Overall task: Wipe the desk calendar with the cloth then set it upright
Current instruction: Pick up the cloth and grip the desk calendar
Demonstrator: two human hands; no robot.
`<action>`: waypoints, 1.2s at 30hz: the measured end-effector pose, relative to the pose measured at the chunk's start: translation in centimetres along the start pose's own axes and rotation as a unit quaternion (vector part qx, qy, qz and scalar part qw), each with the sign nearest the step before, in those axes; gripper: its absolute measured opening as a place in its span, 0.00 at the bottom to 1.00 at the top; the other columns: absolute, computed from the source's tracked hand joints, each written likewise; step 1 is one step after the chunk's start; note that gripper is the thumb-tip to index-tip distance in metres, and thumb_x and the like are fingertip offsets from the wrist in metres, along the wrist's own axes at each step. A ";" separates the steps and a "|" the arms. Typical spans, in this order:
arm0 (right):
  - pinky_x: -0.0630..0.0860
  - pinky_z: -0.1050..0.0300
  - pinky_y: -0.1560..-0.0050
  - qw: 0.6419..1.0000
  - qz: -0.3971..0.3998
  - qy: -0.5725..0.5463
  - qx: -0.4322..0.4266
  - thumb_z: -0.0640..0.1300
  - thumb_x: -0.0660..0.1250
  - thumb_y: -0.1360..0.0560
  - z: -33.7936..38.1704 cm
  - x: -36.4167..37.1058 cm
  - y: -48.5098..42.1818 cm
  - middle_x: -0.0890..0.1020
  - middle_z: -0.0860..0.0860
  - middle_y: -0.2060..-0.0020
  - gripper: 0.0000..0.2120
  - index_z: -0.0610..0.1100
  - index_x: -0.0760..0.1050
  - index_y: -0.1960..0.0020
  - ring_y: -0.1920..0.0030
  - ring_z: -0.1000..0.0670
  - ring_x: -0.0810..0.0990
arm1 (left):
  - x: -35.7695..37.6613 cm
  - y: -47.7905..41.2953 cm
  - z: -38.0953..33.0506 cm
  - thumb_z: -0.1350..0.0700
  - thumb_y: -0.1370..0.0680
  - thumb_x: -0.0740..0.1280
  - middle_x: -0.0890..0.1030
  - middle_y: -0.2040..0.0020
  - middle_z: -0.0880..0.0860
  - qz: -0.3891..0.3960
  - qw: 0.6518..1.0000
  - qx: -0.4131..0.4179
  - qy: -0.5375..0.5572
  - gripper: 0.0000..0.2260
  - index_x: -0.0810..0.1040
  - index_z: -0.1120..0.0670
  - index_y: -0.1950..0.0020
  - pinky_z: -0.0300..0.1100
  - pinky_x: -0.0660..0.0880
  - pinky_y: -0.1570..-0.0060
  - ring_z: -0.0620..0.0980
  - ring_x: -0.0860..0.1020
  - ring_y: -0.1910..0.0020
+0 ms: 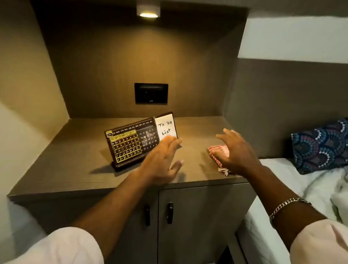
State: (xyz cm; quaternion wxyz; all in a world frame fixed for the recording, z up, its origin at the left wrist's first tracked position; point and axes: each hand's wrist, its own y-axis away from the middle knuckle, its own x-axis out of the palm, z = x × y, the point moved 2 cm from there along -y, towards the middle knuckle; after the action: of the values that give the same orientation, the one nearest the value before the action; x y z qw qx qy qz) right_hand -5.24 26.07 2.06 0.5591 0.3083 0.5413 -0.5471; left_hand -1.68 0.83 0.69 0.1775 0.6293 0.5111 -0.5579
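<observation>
The dark desk calendar [129,143] stands upright on its base on the bedside cabinet top [71,165], with a gold date frame on its left half and a white "To Do List" note at its right end. My left hand [162,162] hovers in front of its right end, fingers spread, holding nothing. A red-and-white striped cloth [217,154] lies crumpled on the cabinet top to the right. My right hand [236,152] floats just above the cloth with fingers apart and partly hides it.
A black socket plate [150,93] sits in the back panel under a small lit lamp [148,13]. Two cabinet doors with dark handles [169,212] are below the top. A bed with white sheets [311,186] and a patterned blue pillow [323,145] lies on the right.
</observation>
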 end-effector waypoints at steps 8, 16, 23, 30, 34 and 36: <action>0.49 0.32 0.28 0.987 0.114 0.073 0.083 0.72 0.47 0.27 -4.0 7.9 -3.1 0.53 0.53 0.21 0.32 0.64 0.52 0.24 0.22 0.43 0.50 | 7.9 -2.7 5.3 0.37 0.22 0.48 0.53 0.20 0.57 0.176 0.982 0.054 -0.044 0.32 0.53 0.54 0.22 0.52 0.44 0.24 0.54 0.48 0.21; 0.67 0.42 0.33 0.995 0.035 0.053 0.082 0.60 0.48 0.23 -4.4 9.5 -3.1 0.71 0.50 0.27 0.26 0.56 0.67 0.28 0.29 0.42 0.68 | 10.0 -3.1 6.3 0.34 0.23 0.38 0.43 0.20 0.55 0.178 0.977 0.081 -0.088 0.34 0.43 0.52 0.21 0.54 0.41 0.25 0.54 0.41 0.21; 0.70 0.45 0.38 0.994 0.025 0.064 0.081 0.52 0.57 0.21 -3.9 9.5 -3.3 0.76 0.49 0.31 0.21 0.53 0.70 0.30 0.36 0.40 0.74 | 8.9 -3.3 5.8 0.34 0.22 0.41 0.39 0.20 0.53 0.232 0.968 0.057 -0.076 0.33 0.39 0.50 0.22 0.50 0.35 0.25 0.50 0.35 0.23; 0.76 0.53 0.40 0.954 -0.146 -0.260 0.024 0.45 0.68 0.24 1.2 7.0 -2.7 0.83 0.53 0.41 0.14 0.50 0.80 0.39 0.40 0.55 0.80 | -1.2 -3.9 5.0 0.39 0.20 0.52 0.48 0.20 0.47 0.153 0.979 0.104 0.087 0.29 0.51 0.47 0.21 0.42 0.45 0.26 0.40 0.43 0.22; 0.76 0.62 0.44 0.890 -0.184 -0.417 0.026 0.45 0.70 0.25 7.2 6.2 -2.5 0.84 0.55 0.47 0.13 0.49 0.82 0.41 0.45 0.56 0.81 | -8.0 -5.3 9.2 0.45 0.20 0.57 0.54 0.20 0.54 0.066 0.992 0.080 0.067 0.29 0.56 0.56 0.22 0.54 0.51 0.24 0.49 0.48 0.21; 0.76 0.63 0.46 0.860 -0.177 -0.477 0.052 0.46 0.71 0.26 9.6 6.5 -2.7 0.84 0.55 0.47 0.13 0.50 0.82 0.42 0.46 0.57 0.81 | -9.9 -6.0 11.8 0.43 0.21 0.56 0.52 0.20 0.53 0.097 0.993 0.067 0.028 0.31 0.54 0.54 0.22 0.56 0.48 0.24 0.46 0.45 0.21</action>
State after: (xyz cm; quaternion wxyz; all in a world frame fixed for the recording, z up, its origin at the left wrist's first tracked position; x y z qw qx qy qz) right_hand -6.47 14.72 -1.22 0.6257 -0.0628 0.2252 -0.7442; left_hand -11.41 -10.45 7.76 0.1744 0.7017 0.4137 -0.5533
